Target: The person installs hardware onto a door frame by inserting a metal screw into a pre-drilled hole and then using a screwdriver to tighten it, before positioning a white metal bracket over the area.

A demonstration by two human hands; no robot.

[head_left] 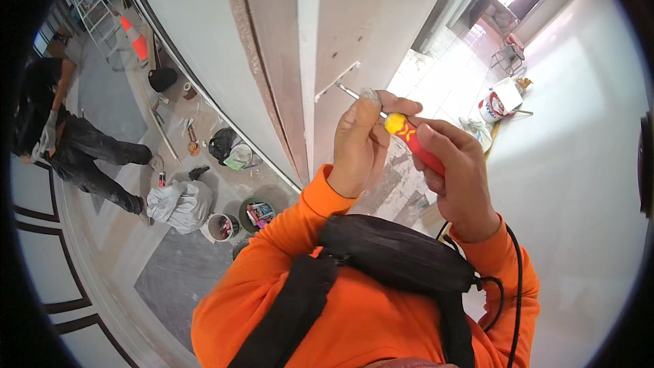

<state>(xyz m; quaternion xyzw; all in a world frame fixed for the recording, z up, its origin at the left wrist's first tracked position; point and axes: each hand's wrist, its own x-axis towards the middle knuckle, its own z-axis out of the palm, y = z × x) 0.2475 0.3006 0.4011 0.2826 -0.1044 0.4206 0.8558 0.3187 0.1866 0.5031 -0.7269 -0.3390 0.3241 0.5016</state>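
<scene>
My right hand [460, 163] is closed round the red and yellow handle of a screwdriver [413, 144]. The fingers of my left hand [354, 138] pinch its metal shaft, and a greyish patch covers one fingertip. The shaft slants up and left to a pale door or wall panel [361, 10]. Its tip lies near a white-edged slot [338, 82] in that panel; whether it touches the surface I cannot tell. A few small dark holes mark the panel around the slot.
At left stands a person in dark clothes [88, 143], beside a pale sack [180, 203]. Buckets [221, 227], tools and a black bag [222, 144] lie on the floor. Behind are an orange cone [134, 39] and a ladder [95, 13]. A white tub [501, 101] stands by the right wall.
</scene>
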